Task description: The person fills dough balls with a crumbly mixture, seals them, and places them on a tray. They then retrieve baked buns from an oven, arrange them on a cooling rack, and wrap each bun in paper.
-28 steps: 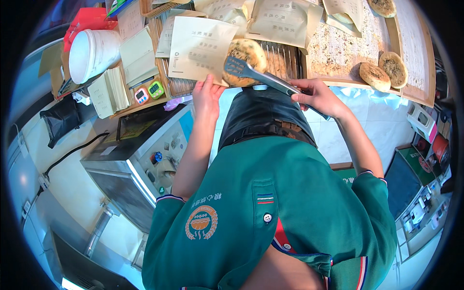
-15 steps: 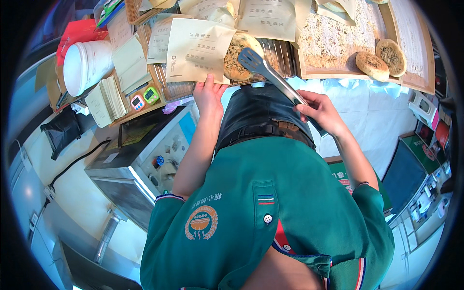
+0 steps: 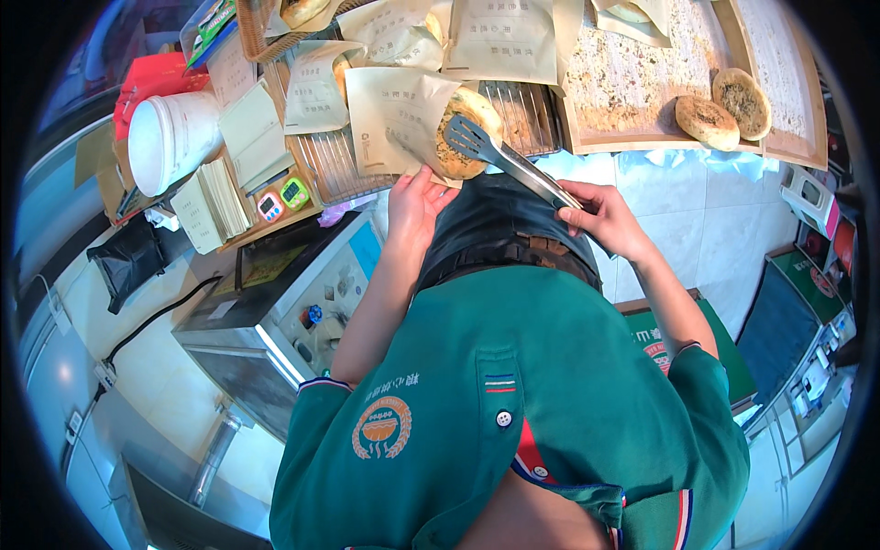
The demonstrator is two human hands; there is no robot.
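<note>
Head view: right hand [image 3: 607, 220] fingers clamp metal tongs [image 3: 509, 160] on round, crusty flatbread [image 3: 463, 133]; left hand [image 3: 417, 203] grips (seemingly) a paper bag [image 3: 396, 119].

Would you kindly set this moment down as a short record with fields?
left hand: holds the lower edge of a paper bag
right hand: grips metal tongs
tongs: clamp a round flatbread, half inside the bag's mouth
surface below: wire rack
elsewhere: two flatbreads on a wooden board, white bucket at left
</note>
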